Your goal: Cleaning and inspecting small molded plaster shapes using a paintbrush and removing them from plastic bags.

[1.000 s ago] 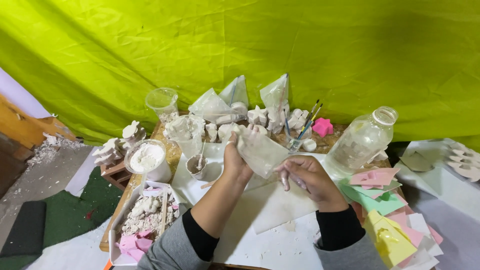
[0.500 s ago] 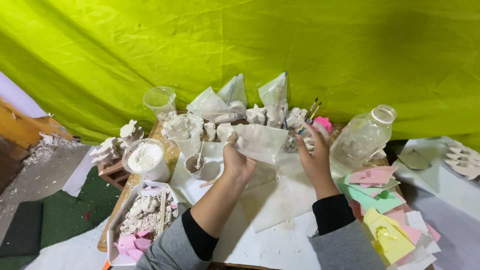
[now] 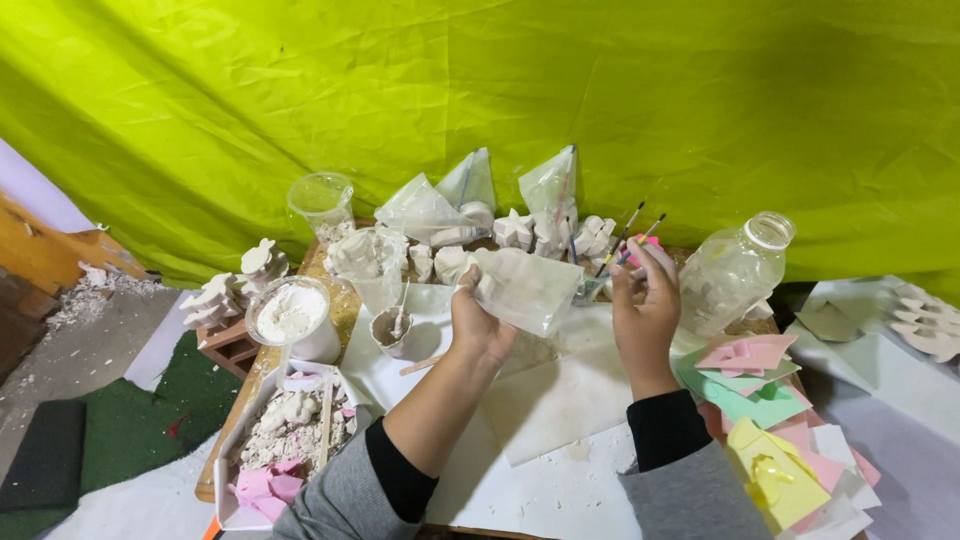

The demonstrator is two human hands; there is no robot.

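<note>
Head view, single frame. The left hand (image 3: 478, 322) is raised above the tabletop (image 3: 560, 480), fingers closed on one end of a clear plastic bag (image 3: 528, 288), which hangs tilted just over the white sheet covering the work area. The bag's contents cannot be made out.

The right hand (image 3: 645, 300) is extended toward the back row, fingers curled around a small pink item (image 3: 634, 250) beside the paintbrushes (image 3: 628, 232); whether it grips the item firmly cannot be told. The two hands are apart, the bag lying between them.

Behind the bag stand small white plaster figures (image 3: 516, 230) and several clear cone-shaped bags (image 3: 470, 182). To the right of the right hand stands a clear plastic bottle (image 3: 735, 272), tilted. Left of the left hand sits a small cup with a stirring stick (image 3: 392, 328), then a round tub of white powder (image 3: 293, 318) and an empty clear cup (image 3: 321, 203). A white tray of plaster fragments (image 3: 290, 425) lies at the near left edge. Coloured foam sheets (image 3: 770, 400) are stacked at the near right. A green cloth (image 3: 480, 90) hangs behind
</note>
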